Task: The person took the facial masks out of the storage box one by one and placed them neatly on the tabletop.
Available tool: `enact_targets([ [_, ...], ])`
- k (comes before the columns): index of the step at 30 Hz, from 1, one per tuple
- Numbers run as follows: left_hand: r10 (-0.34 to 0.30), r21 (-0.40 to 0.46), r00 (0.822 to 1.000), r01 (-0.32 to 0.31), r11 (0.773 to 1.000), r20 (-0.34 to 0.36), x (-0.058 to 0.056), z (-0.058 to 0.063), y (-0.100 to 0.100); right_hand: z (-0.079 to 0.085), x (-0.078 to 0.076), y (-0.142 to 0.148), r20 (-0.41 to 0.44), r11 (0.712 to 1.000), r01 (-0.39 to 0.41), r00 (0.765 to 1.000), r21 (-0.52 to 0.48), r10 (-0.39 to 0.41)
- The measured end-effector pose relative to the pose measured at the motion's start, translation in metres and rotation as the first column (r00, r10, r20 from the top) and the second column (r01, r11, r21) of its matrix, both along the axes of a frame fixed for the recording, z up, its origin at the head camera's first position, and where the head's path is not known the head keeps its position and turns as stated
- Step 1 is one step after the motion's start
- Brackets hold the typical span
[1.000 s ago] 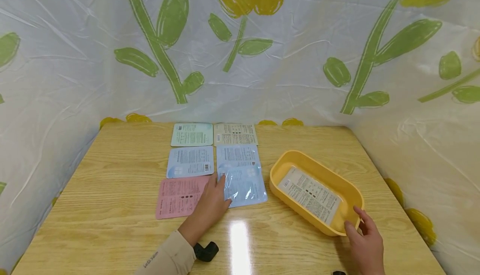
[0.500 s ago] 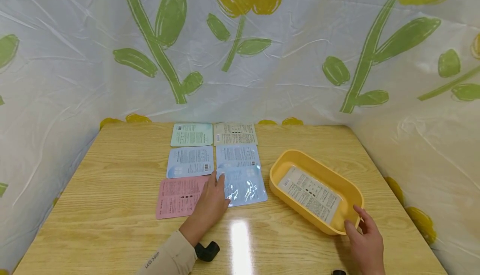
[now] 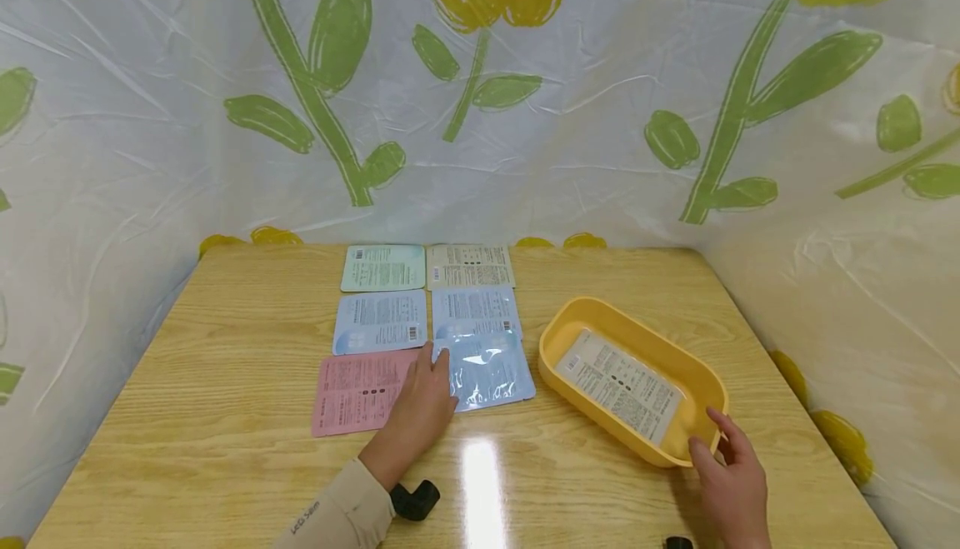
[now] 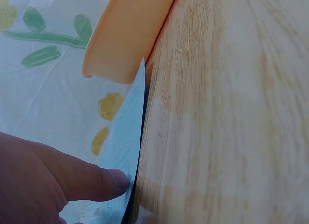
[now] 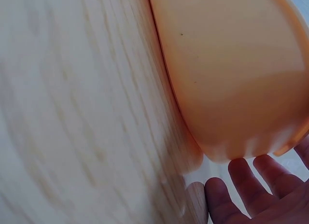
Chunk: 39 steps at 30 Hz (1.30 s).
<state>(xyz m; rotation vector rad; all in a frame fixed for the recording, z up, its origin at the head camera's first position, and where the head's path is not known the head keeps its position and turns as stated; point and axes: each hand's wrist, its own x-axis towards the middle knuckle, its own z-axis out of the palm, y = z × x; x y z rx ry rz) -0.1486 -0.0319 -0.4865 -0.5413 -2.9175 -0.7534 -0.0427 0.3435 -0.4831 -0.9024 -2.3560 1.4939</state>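
My left hand (image 3: 420, 403) lies over the left edge of a shiny light-blue flat packet (image 3: 491, 374), which looks like a sheet-mask sachet. Its thumb rests on the packet's face in the left wrist view, where the packet's edge (image 4: 140, 113) stands slightly off the wood. The other fingertips are hidden there. A pink packet (image 3: 352, 391) lies under or beside that hand. My right hand (image 3: 733, 482) holds the near right end of a yellow tray (image 3: 562, 320), thumb inside the rim and fingers against the outer wall (image 5: 241, 89). Inside the tray lies a beige printed packet (image 3: 618, 386).
Behind the left hand lie more packets: two blue ones (image 3: 381, 321) (image 3: 475, 309), a green one (image 3: 384, 267) and a beige one (image 3: 471, 266). The front blue packet overlaps the blue one behind it. Floral cloth (image 3: 585, 141) walls the wooden table (image 3: 225, 324).
Both hands and the tray stay almost in place. The glare and creases on the front blue packet have shifted, mostly towards its far edge.
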Motion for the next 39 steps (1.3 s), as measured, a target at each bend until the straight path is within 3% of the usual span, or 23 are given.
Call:
enact_targets([
  [10, -0.110, 0.031, 0.994, 0.110, 0.993, 0.002, -0.003, -0.004, 0.012, -0.001, 0.000, 0.000, -0.003, 1.000, 0.013, 1.000, 0.021, -0.013],
  [17, -0.163, 0.023, 0.986, 0.163, 0.986, 0.015, -0.007, -0.014, 0.014, -0.002, 0.000, -0.001, -0.004, 0.999, 0.015, 1.000, 0.034, -0.015],
  [24, -0.211, 0.033, 0.973, 0.209, 0.977, 0.091, -0.009, -0.013, 0.009, 0.000, 0.000, -0.001, 0.008, 0.999, 0.015, 1.000, 0.036, -0.015],
  [28, -0.225, 0.033, 0.967, 0.222, 0.974, 0.119, -0.011, -0.007, 0.008, 0.002, 0.000, 0.000, 0.016, 0.999, 0.007, 1.000, 0.032, -0.008],
  [32, -0.240, 0.080, 0.968, 0.234, 0.969, 0.073, -0.017, 0.006, 0.015, 0.002, 0.001, 0.000, 0.016, 1.000, 0.003, 1.000, 0.030, -0.003],
  [39, -0.342, 0.218, 0.940, 0.330, 0.918, 0.017, -0.027, 0.043, 0.044, -0.002, 0.001, 0.000, 0.010, 1.000, 0.013, 1.000, 0.028, -0.013],
])
